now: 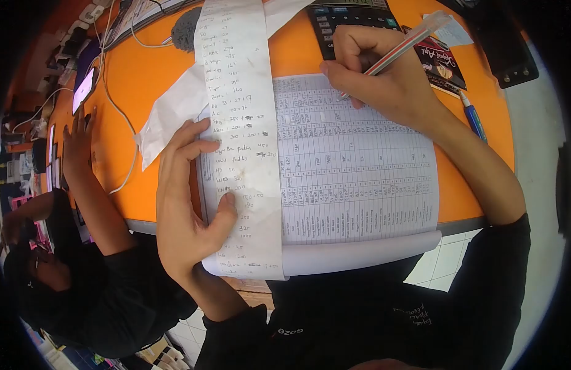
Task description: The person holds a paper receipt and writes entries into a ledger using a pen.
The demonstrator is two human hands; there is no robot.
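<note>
My right hand (384, 77) is closed around a pen (408, 43) with a red stripe, its tip low over the top part of a printed table sheet (359, 166). A long paper strip (251, 123) with handwritten words and numbers lies over the left side of the sheet. My left hand (190, 203) rests on the strip's left edge, thumb and fingers apart, pressing it against the sheets. The bottom edge of the printed sheet curls up (365, 253). Above the sheet is a black calculator (325, 31), partly behind my right hand.
On the orange table (140, 206) lie a blue marker (474, 120), a dark packet (439, 65), a crumpled grey cloth (187, 29), white cables and a lit phone (84, 89). A black device (495, 43) is at upper right. Another person (94, 283) sits at the left, one arm on the table.
</note>
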